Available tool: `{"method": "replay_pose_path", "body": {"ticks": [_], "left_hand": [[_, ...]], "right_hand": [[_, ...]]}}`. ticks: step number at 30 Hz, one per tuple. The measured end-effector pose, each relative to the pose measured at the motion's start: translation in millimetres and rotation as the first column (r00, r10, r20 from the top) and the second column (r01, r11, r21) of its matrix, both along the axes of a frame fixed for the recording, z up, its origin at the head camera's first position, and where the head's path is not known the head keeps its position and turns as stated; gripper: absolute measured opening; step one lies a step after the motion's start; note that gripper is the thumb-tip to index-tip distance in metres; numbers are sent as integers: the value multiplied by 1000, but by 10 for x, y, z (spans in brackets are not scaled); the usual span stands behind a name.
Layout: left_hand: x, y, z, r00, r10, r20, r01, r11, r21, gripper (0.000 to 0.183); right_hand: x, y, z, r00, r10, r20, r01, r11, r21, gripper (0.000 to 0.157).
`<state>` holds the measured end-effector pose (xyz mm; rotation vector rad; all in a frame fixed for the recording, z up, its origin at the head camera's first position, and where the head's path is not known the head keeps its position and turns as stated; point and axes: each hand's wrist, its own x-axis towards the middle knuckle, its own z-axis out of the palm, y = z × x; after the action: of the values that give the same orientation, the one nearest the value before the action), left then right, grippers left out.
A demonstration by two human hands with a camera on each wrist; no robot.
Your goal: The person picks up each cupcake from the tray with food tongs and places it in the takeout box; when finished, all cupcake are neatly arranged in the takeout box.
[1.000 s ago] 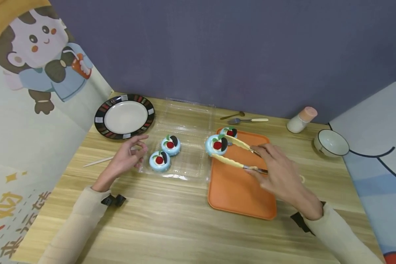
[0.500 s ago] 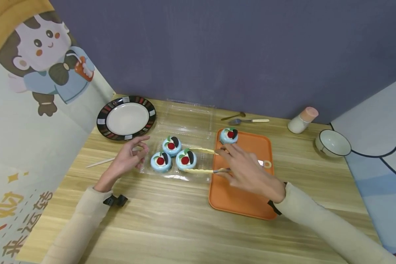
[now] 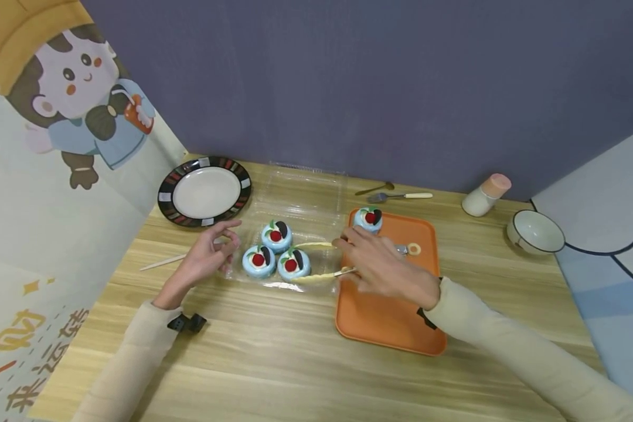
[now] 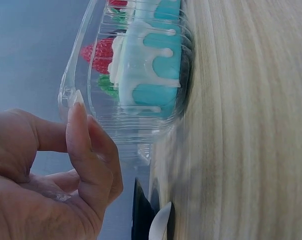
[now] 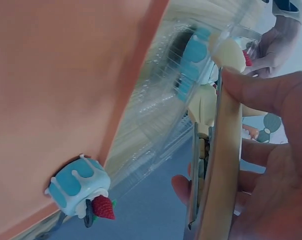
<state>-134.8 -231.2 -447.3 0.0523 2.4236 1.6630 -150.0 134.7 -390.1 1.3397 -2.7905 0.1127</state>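
Note:
My right hand (image 3: 382, 266) grips a pair of tongs (image 3: 316, 276) with cream-coloured tips and metal arms. Between the tips sits a blue toy cake (image 3: 293, 265) with a red berry and dark cookie. It stands in the near part of a clear plastic box (image 3: 279, 285), beside two similar cakes, one left cake (image 3: 258, 262) and one rear cake (image 3: 276, 236). At the box's left edge, my left hand (image 3: 208, 255) pinches the rim with thumb and fingers; the left wrist view shows the thumb against the rim (image 4: 73, 82). Another blue cake (image 5: 78, 185) rests on the orange tray.
The orange tray (image 3: 385, 337) lies right of the box, whose lid (image 3: 303, 190) is folded back. A dark-rimmed plate (image 3: 206, 193) stands back left, near a white stick (image 3: 160, 262). Farther back are a spoon (image 3: 374, 189), fork (image 3: 401, 197), shaker bottle (image 3: 486, 194) and bowl (image 3: 536, 232).
My right hand has carried one cake leftward in the tongs, from above the tray's edge into the box, then slightly nearer me. The left hand stays at the box's edge.

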Motion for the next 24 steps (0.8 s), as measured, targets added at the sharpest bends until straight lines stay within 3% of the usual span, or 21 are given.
{"method": "replay_pose_path", "body": {"ticks": [15, 24], "left_hand": [[8, -7, 7, 1000, 2, -4, -2, 1000, -5, 53], [4, 3, -1, 1000, 0, 0, 0, 1000, -9, 53]], "right_hand": [[-31, 35, -18, 999, -22, 39, 21, 1000, 14, 62], [-40, 376, 152, 982, -185, 48, 188, 980, -71, 70]]}}
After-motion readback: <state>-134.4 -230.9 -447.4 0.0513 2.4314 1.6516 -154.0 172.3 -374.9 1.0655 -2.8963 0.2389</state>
